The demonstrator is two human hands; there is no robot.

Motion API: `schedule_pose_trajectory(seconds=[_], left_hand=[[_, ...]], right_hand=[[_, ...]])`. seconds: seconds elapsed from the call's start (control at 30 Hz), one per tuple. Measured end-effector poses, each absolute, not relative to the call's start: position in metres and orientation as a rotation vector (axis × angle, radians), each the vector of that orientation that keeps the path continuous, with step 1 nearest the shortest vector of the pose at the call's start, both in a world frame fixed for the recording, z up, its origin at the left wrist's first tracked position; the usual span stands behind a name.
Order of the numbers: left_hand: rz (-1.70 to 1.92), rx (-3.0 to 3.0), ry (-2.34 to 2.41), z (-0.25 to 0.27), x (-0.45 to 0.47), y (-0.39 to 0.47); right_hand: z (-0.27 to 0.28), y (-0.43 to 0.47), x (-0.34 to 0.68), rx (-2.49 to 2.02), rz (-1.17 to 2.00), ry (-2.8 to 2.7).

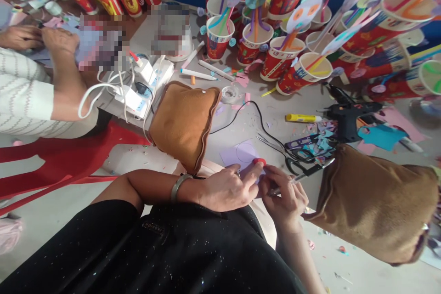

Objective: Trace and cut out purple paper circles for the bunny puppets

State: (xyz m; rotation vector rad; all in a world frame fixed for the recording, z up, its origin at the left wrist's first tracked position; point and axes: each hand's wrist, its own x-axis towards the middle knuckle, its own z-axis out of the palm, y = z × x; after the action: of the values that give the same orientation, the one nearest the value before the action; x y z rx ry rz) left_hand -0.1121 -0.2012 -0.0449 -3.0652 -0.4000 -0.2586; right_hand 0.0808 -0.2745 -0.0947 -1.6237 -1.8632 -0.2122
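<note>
A sheet of light purple paper (241, 150) lies at the table's front edge, with a circle outlined on it. My left hand (229, 188) is closed, its fingertips pressing a small red round cap (259, 161) onto the paper. Beside it, my right hand (284, 190) pinches a slim clear pen (312, 170), whose tip end is hidden by the fingers near the cap. Black-handled scissors (295, 164) lie just beyond my right hand, next to a purple craft knife (301, 142).
A tan cushion (184, 124) and a brown cushion (379, 202) flank my hands. Further back are a black glue gun (349, 117), a yellow marker (303, 118), clear tape (230, 94), a power strip (151, 87) and several decorated paper cups (220, 39). A co-worker's hands (58, 41) work at left.
</note>
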Motion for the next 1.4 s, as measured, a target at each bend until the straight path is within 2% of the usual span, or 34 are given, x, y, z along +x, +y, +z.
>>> schedule_pose_trajectory(seconds=[0.13,0.33,0.63,1.4], left_hand=[[-0.365,-3.004,-0.394,-0.047,-0.112,-0.201],[-0.327,-3.077,-0.334,-0.047,-0.113,-0.198],[-0.211,-3.136,-0.3,-0.049,-0.113,-0.198],[-0.349,-3.115,-0.33,-0.049,-0.115,-0.193]], right_hand=[[-0.086,-0.272,0.079,-1.62,-0.135,-1.829],[-0.075,-0.266,0.076,-1.703,0.064,-1.693],[-0.075,-0.251,0.07,-1.641,0.096,-1.685],[-0.082,-0.254,0.072,-1.629,0.136,-1.64]])
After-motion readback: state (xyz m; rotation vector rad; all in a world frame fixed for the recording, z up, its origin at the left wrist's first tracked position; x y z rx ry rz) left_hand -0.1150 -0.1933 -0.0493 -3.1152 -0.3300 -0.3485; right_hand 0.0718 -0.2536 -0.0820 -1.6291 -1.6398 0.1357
